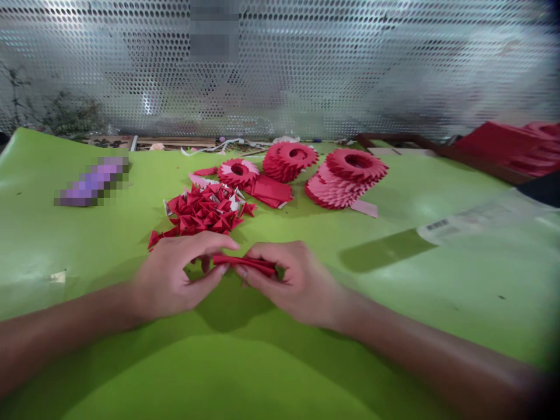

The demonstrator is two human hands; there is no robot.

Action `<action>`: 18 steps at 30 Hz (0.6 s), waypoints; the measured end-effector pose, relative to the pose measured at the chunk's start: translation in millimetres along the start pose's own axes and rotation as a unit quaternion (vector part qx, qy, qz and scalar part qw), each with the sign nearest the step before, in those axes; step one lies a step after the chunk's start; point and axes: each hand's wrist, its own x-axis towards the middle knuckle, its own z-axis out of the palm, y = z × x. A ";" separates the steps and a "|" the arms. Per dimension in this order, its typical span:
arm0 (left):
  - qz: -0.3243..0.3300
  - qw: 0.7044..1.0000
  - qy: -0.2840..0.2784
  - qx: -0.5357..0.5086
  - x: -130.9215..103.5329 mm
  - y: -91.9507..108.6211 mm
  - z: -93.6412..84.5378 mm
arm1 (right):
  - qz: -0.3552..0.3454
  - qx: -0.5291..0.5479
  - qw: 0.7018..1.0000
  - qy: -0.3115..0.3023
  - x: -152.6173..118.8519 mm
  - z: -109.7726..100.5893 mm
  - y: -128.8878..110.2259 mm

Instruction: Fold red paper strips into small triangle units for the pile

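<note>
A narrow folded strip of red paper [245,263] is held level between my two hands, above the green table. My right hand [294,274] pinches its right part between thumb and fingers. At the strip's left end, my left hand [181,268] has its thumb tip against the paper, with the index finger raised above and apart from the thumb. Just behind my left hand lies a heap of small folded red paper triangles [203,210]. A stack of flat red paper pieces [271,191] lies beyond the strip.
Ring-shaped paper stacks stand behind: a small one [237,172], a red one [289,160] and a tall red-and-pink one [345,178]. A clear plastic bag [468,221] lies right. A blurred purple item [93,182] lies left on the green table [271,373]. Perforated metal [280,70] rises behind.
</note>
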 end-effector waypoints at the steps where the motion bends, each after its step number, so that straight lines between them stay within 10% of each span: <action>1: -0.009 1.000 0.006 0.003 0.0 -0.6 -0.5 | 0.001 -0.008 1.000 0.007 0.1 0.0 0.6; 9: -0.096 0.991 0.080 0.053 3.5 -1.5 -5.3 | 0.024 -0.012 0.999 0.023 -0.9 -2.2 2.5; 18: -0.056 0.998 -0.011 -0.012 4.8 6.7 -3.9 | 0.001 -0.013 1.000 0.007 -1.8 -1.6 2.1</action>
